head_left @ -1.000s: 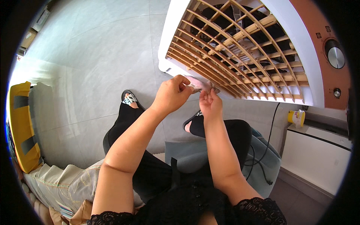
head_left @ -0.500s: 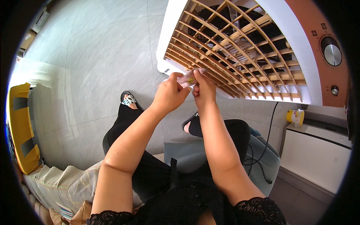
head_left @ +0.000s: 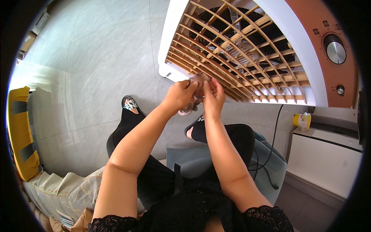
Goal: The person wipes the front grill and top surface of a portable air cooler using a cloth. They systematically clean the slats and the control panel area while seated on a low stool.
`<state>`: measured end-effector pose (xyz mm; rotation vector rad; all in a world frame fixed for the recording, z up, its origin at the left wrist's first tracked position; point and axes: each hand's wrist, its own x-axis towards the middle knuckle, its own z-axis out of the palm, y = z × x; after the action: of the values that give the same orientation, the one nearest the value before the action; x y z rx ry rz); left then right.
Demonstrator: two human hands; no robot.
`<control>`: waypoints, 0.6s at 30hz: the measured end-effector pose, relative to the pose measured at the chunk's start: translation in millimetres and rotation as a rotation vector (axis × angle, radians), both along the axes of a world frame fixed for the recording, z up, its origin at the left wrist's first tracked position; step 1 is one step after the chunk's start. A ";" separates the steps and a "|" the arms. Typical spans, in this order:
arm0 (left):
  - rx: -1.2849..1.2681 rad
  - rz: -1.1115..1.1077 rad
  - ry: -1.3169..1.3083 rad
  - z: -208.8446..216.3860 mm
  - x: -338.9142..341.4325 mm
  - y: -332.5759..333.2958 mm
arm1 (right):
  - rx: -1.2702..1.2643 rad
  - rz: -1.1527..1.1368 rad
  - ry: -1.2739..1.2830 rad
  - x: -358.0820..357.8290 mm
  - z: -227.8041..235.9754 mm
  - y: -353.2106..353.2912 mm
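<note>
Between my two hands is a small crumpled pinkish-grey cloth [head_left: 197, 86], soft and bunched; its exact kind I cannot make out. My left hand [head_left: 179, 94] pinches its left side between thumb and fingers, and part of the cloth hangs below that hand. Fingertips of my right hand [head_left: 213, 96] close on its right edge. Both hands are just in front of the lower edge of a wooden slatted grille [head_left: 232, 50], fitted in a white appliance with a brown control panel [head_left: 328, 73].
A black cord [head_left: 274, 139] runs down from the appliance past a grey-blue seat [head_left: 266, 166]. At right, a yellow tub [head_left: 302, 120] stands on a white cabinet [head_left: 320, 158]. A yellow-and-grey object [head_left: 24, 131] and a cloth-covered surface [head_left: 65, 189] are at left.
The cloth has been turned and bunched between my hands, and part of it now hangs under the left hand. A yellowish mark seen on it earlier is now out of sight.
</note>
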<state>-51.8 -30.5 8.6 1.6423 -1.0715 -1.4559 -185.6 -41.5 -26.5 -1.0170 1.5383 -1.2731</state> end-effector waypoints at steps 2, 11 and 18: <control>-0.027 0.029 0.001 -18.6 -3.4 -3.9 | -0.235 0.047 0.564 -2.8 -1.5 7.0; -0.146 -0.023 -0.285 -23.6 3.7 -7.2 | 0.048 0.613 1.006 4.7 19.9 -21.9; -0.097 -0.031 -0.143 -19.5 -0.4 -7.2 | 0.003 0.693 0.861 0.0 -2.0 -52.3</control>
<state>-52.2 -37.6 -10.9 1.6871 -1.2321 -1.3006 -185.6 -93.7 -28.5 -2.0301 1.5232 -0.3316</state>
